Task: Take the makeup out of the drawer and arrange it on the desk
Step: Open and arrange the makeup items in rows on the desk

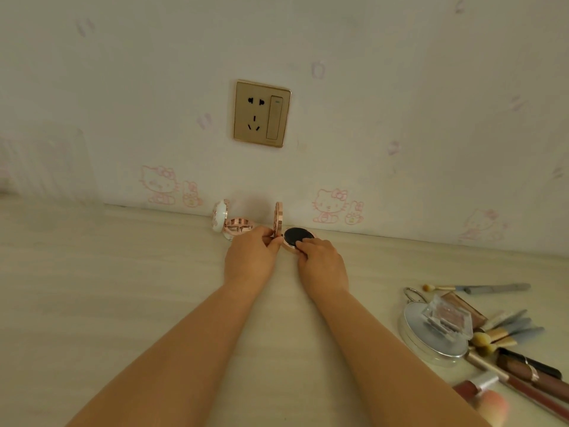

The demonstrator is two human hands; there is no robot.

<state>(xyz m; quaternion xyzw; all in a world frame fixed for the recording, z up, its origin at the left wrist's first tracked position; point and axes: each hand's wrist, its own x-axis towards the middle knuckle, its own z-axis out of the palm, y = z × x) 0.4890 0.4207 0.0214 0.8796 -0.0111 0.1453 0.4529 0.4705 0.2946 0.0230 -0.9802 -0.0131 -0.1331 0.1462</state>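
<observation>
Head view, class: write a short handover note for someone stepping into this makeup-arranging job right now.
Left hand: pinches the upright lid of the open cushion compact by the wall.
Right hand: fingers curled on its base, over the black puff.
Done: a second open compact stands just left of it on the desk.
Left: the pile at right, round tin, clear palette, brushes, lip glosses, still needs arranging. The drawer is out of view.
</observation>
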